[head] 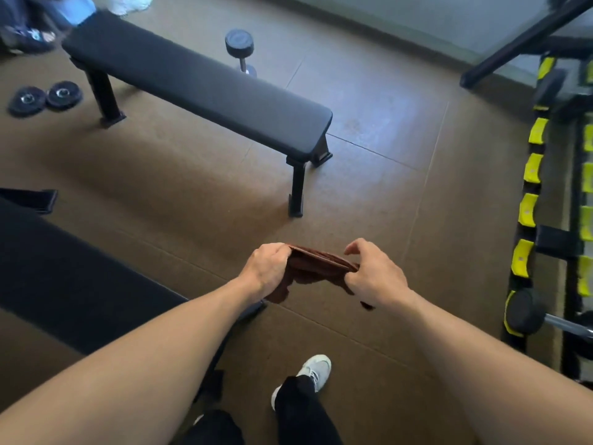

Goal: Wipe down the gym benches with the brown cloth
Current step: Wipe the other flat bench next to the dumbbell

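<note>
Both forearms reach fwd from bottom of frame, bare. Left hand (268, 268) grips left end of cloth (316, 268), fingers curled round it. Right hand (373, 273) pinches right end betw. thumb and fingers; index finger lifted off, loosely bent. Cloth brown, folded, stretched betw. the two hands in mid-air above floor (369, 194), lower part hanging bunched under left hand.

Shoe (316, 369), light-coloured, on floor below hands, dark trouser leg above it.

Near bench (64, 274), black pad, runs along left side, its end just under left forearm. Far bench (199, 81), black flat pad on black legs, sits diagonal across upper middle, well apart from cloth.

Dumbbell (240, 49) stands on end behind far bench. Two plates (45, 97) lie flat on floor at left, touching or nearly so. Rack (552, 200) w/ yellow-black parts at right edge, barbell end low on it. Top-left corner blurred; can't tell what's there.
</note>
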